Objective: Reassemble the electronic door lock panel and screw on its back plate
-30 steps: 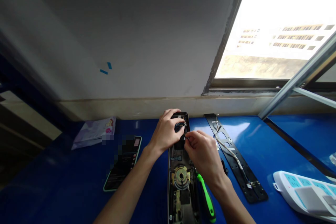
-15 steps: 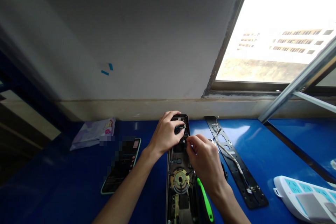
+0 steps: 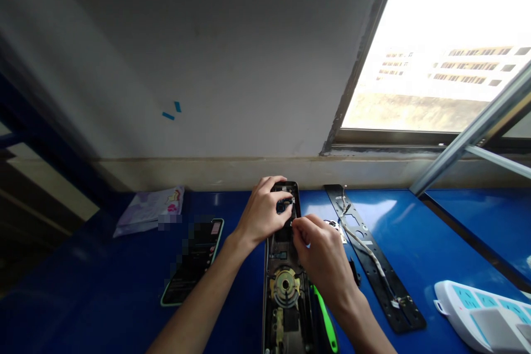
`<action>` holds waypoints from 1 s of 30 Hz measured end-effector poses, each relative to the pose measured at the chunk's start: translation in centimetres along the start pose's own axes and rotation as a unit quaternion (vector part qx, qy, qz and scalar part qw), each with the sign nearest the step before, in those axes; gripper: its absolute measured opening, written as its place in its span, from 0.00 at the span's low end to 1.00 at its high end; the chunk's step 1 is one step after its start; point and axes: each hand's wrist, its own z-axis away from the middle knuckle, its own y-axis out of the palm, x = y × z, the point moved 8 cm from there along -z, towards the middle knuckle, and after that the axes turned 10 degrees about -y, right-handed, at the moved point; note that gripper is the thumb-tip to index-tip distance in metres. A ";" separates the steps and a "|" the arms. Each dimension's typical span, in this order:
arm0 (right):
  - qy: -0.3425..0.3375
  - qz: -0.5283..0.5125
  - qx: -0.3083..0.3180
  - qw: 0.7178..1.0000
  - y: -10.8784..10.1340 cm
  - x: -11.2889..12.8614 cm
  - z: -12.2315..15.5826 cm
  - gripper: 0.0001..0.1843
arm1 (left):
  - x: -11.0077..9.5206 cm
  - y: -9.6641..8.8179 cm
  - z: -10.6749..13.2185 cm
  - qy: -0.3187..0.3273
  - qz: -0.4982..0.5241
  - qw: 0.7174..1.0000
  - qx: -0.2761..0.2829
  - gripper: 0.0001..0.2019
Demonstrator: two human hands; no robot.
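A long dark lock-like housing (image 3: pixel 285 254) lies open with its inside facing up, a brass-coloured round part in its middle. My left hand (image 3: pixel 261 207) grips its upper end, fingers curled over the far edge. Its thumb and forefinger rest around a small dark round part (image 3: pixel 282 206) inside. Just to the right, my right hand (image 3: pixel 321 243) is closed in a pinch over the housing's right edge. Whatever sits between those fingertips is too small and hidden to name. Partly under my right forearm is a bright green handle (image 3: pixel 327 321).
Right of my hands lies a black perforated plate (image 3: pixel 373 257) with a white cable across it. A white power strip (image 3: pixel 481 315) sits at the far right. To the left are a phone (image 3: pixel 193 263) and a pale packet (image 3: pixel 145 213). The blue tabletop (image 3: pixel 124 287) meets the wall behind.
My right hand has shifted slightly left along the housing's edge, still pinched. My left hand keeps its grip. The view has moved very slightly.
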 end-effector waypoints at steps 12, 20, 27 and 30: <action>0.017 -0.021 0.017 0.999 -0.3 -0.8 -0.2 0.12 | 0.0 -0.1 -0.1 -0.014 0.009 1.000 0.004 0.10; 0.031 -0.038 0.023 0.999 -0.4 -1.1 -0.2 0.12 | 0.1 0.0 -0.1 -0.023 0.015 1.000 0.001 0.10; 0.039 -0.058 0.023 0.997 -0.2 -1.5 -0.2 0.11 | 0.1 0.0 -0.1 -0.027 0.012 1.000 0.002 0.10; 0.039 -0.062 0.018 0.997 -0.3 -1.5 -0.2 0.11 | 0.2 0.1 -0.1 -0.029 0.014 0.999 -0.002 0.10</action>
